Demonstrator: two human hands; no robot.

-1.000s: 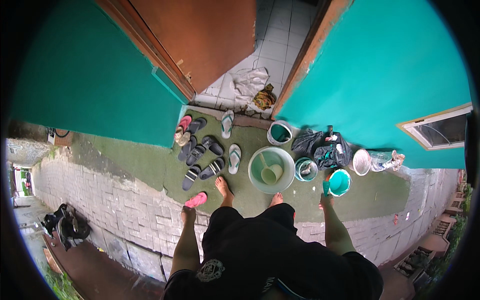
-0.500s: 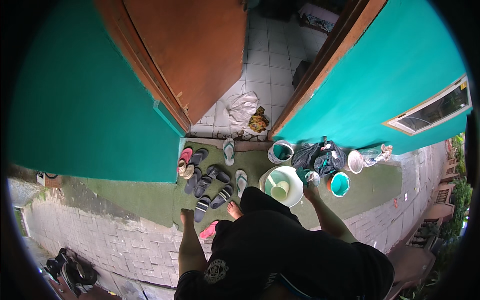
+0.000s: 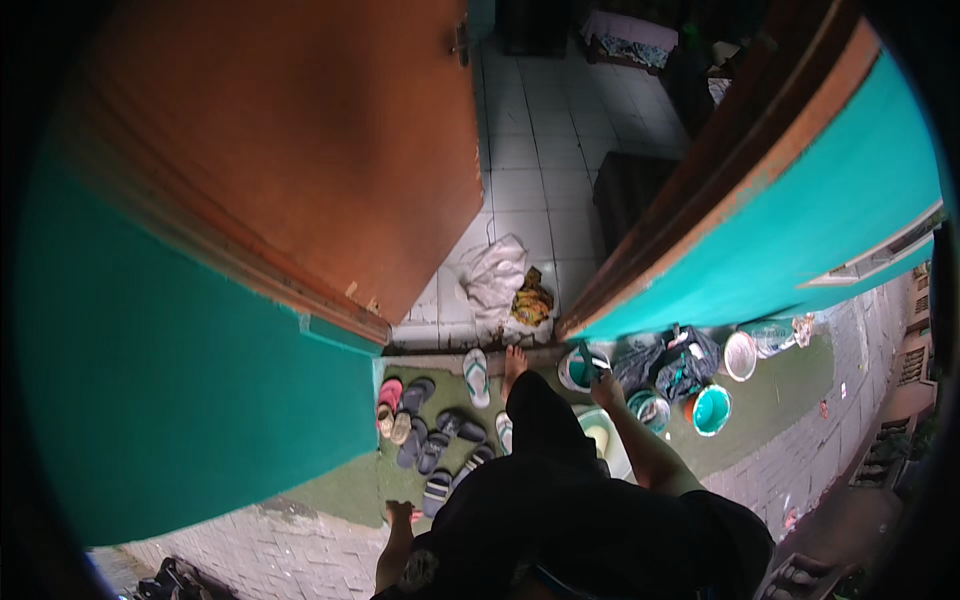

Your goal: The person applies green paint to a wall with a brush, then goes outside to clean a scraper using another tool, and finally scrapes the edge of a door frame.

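Observation:
My right hand (image 3: 606, 391) is closed round a dark green flat object (image 3: 586, 358), whose exact kind I cannot make out. It is held over the rim of a white bucket (image 3: 571, 372) with teal inside. My left hand (image 3: 399, 512) hangs at my side near the sandals, holding nothing, its small fingers apart. One bare foot (image 3: 515, 362) is at the doorsill, beside a white flip-flop with green straps (image 3: 476, 378). A large pale tub (image 3: 618, 455) is partly hidden by my leg and right arm.
Several dark sandals (image 3: 432, 452) lie on the green floor at left. Black bags (image 3: 690, 362), an orange bucket with teal inside (image 3: 709, 410) and a white pail (image 3: 740, 356) line the right wall. A brown door (image 3: 330, 150) stands open; white cloth (image 3: 495, 275) lies inside.
I have moved toward the doorway, and one foot has come up to the sill. My right hand, with the green object, has gone from beside the large tub to the white bucket.

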